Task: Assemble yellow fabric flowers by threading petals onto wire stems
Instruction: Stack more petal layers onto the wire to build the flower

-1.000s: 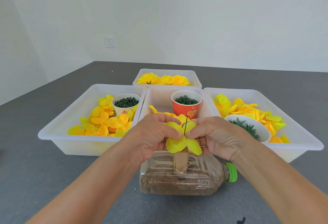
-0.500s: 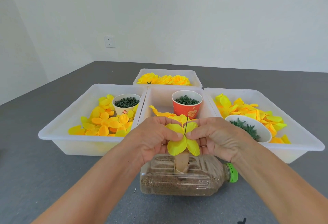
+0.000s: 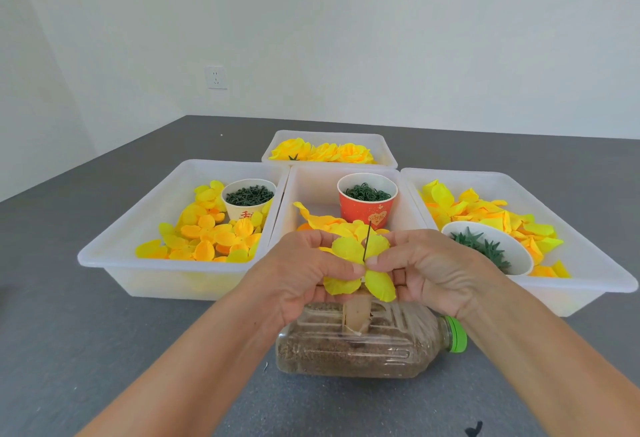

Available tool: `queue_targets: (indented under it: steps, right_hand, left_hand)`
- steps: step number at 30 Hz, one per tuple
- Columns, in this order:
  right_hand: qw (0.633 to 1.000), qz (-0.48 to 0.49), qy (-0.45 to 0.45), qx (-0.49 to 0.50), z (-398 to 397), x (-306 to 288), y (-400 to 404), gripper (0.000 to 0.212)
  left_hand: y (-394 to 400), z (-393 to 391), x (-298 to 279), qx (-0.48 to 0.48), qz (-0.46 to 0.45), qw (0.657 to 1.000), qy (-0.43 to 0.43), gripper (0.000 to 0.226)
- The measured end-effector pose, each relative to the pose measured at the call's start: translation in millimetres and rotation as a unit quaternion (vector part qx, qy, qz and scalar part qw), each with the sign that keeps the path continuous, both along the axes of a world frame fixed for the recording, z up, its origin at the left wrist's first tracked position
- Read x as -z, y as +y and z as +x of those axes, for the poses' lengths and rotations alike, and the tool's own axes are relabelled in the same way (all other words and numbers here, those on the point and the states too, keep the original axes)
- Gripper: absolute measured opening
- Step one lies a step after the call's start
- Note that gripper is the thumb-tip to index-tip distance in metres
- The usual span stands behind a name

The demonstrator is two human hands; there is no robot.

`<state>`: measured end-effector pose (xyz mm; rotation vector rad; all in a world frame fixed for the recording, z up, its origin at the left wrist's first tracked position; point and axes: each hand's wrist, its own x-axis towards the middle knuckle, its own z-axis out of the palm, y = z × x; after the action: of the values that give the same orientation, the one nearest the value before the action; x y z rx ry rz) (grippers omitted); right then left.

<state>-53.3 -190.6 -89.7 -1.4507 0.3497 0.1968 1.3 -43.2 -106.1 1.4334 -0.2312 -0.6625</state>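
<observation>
Yellow fabric petals (image 3: 360,270) pinched between left hand (image 3: 304,277) and right hand (image 3: 433,273), fingers (image 3: 341,267) curled tight on the cloth. Thin dark wire stem (image 3: 367,240) upright through the petals, just between both thumbs. Directly under the fingers: clear plastic bottle (image 3: 363,350) on its side on the grey bench (image 3: 104,350). Beyond the fingers: red cup (image 3: 367,206); 4 white bins (image 3: 173,263) of loose petals behind and to both sides.

I see plain white walls (image 3: 381,27) meeting at a corner (left side). One wall socket (image 3: 215,77) above a grey tabletop (image 3: 62,350). Light is even.
</observation>
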Motion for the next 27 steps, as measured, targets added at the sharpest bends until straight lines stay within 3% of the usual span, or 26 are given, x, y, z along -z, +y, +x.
queue_targets:
  steps: [7, 11, 19, 27]
  right_hand:
    - [1.0, -0.012, -0.008, 0.001, 2, -1, -1, 0.024]
    - [1.0, 0.001, -0.004, 0.012, 4, 1, -1, 0.026]
    - [0.999, -0.01, -0.018, 0.045, 5, 13, 3, 0.024]
    - [0.998, -0.002, -0.019, 0.057, 2, 16, 2, 0.028]
  left_hand:
    - [0, 3, -2, 0.019, 0.004, 1.0, 0.0, 0.036]
    - [1, 6, -3, 0.012, -0.013, 1.0, 0.022, 0.019]
    - [-2, 3, 7, -0.046, 0.002, 0.999, -0.008, 0.025]
    - [2, 0, 7, -0.04, 0.034, 0.999, -0.01, 0.025]
